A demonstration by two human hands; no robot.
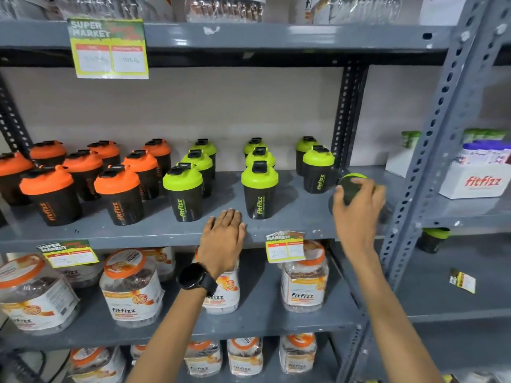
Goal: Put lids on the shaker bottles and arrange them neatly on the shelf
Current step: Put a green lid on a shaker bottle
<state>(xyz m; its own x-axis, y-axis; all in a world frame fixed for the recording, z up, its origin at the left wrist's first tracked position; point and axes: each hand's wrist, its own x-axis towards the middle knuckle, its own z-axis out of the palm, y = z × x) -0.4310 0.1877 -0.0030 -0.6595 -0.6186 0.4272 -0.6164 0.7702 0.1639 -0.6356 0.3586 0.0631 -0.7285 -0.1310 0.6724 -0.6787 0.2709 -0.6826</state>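
Black shaker bottles stand on the grey middle shelf [298, 219]. Several with orange lids [116, 194] fill the left part. Several with green lids [182, 192] stand in rows toward the right, one front bottle [259, 189] just behind my left hand. My left hand [224, 230] lies flat and open on the shelf's front edge, a black watch on its wrist. At the shelf's right end my right hand [359, 203] grips a green lid [352, 186] over a dark bottle; the bottle is mostly hidden by the hand and blurred.
A perforated grey upright [431, 161] stands right of my right hand. Behind it are a white fitfizz box [475, 181] and another green-lidded shaker [432, 239] on the lower shelf. Clear orange-lidded jars [130, 288] fill the shelves below. Price tags hang on shelf edges.
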